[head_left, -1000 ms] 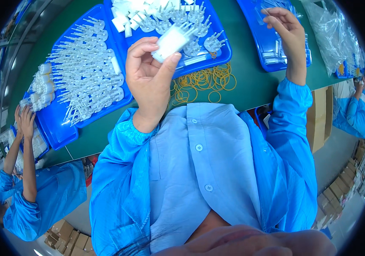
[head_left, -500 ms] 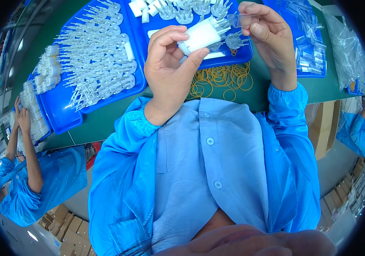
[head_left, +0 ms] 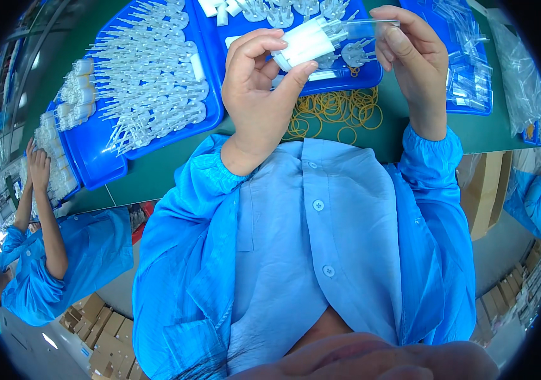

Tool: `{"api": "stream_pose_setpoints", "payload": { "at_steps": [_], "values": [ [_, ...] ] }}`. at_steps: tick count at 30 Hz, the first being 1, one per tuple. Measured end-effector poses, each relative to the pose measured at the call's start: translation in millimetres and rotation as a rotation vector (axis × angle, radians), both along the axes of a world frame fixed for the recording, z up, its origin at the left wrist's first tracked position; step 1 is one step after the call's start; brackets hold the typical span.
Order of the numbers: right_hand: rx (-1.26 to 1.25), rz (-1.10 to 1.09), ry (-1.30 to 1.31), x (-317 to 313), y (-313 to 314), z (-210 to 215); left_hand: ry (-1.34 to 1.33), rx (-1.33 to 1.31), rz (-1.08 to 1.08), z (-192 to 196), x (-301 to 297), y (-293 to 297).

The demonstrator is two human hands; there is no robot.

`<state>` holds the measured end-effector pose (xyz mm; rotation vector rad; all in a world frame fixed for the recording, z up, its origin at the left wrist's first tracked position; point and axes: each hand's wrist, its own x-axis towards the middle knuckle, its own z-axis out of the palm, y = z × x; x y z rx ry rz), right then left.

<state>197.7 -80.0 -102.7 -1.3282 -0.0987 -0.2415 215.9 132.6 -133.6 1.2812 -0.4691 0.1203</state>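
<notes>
My left hand is closed around a white cylindrical plastic part, with fingers on its far side and thumb on its near side. Prongs stick out of the part's right end. My right hand pinches a clear flat plastic piece between thumb and fingers. The piece's left end reaches the prongs; whether it touches them I cannot tell. Beneath both hands lies the middle blue tray, bearing several white pronged discs and short white blocks.
To the left, a blue tray carries rows of pronged white parts. Yellow rubber bands lie on the green table. Clear plastic pieces fill a blue tray at right, beside a clear bag. A co-worker's hands are far left.
The clear piece now extends leftward from my right fingers toward the prongs, turned more edge-on. My right hand has shifted slightly right; the white part remains in my left hand.
</notes>
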Motion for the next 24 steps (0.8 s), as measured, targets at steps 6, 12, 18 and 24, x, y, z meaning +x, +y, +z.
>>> {"api": "stream_pose_setpoints", "payload": {
  "at_steps": [6, 12, 18, 24],
  "values": [
    [-0.137, 0.056, 0.02, -3, -9, -9, -0.06, 0.019, 0.033, 1, -1, -2],
    [-0.158, 0.081, 0.001, -2, -11, -12, -0.17, 0.253, 0.057, 4, -4, 2],
    [-0.129, 0.161, -0.02, 0, -17, -13, -0.064, 0.113, 0.014, 4, -5, -2],
    [-0.134, 0.135, -0.019, -1, -16, -15, -0.046, 0.152, 0.015, 6, -8, -3]
  ]
}}
